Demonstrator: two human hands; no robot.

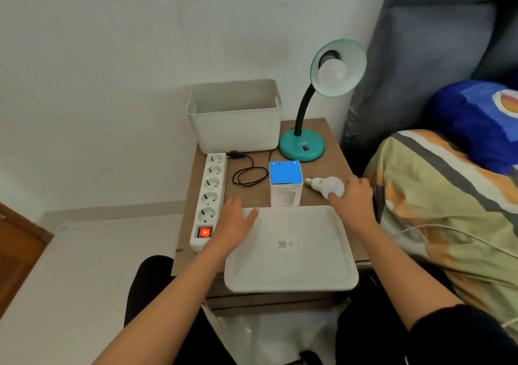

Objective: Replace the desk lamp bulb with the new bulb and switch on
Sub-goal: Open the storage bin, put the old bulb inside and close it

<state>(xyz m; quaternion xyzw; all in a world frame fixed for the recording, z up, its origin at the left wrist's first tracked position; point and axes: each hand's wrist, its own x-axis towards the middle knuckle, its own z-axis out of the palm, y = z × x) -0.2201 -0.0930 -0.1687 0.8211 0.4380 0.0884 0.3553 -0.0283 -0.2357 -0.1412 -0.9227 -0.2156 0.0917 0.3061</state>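
Note:
A teal desk lamp (302, 148) stands at the back right of a small wooden table (330, 160), with a white bulb (332, 71) in its shade. A loose white bulb (325, 185) lies on the table right of a blue-topped bulb box (285, 182). My right hand (353, 196) grips the loose bulb's round end. Fingers straight, my left hand (235, 217) hovers over the left rim of a white tray (291, 275). The lamp's black cord and plug (246, 172) lie coiled and unplugged beside a white power strip (210, 196).
The power strip's red switch (204, 232) glows. A white bin (235, 118) stands at the back of the table against the wall. A bed with a striped cover (437, 196) and blue pillow (476, 121) lies to the right.

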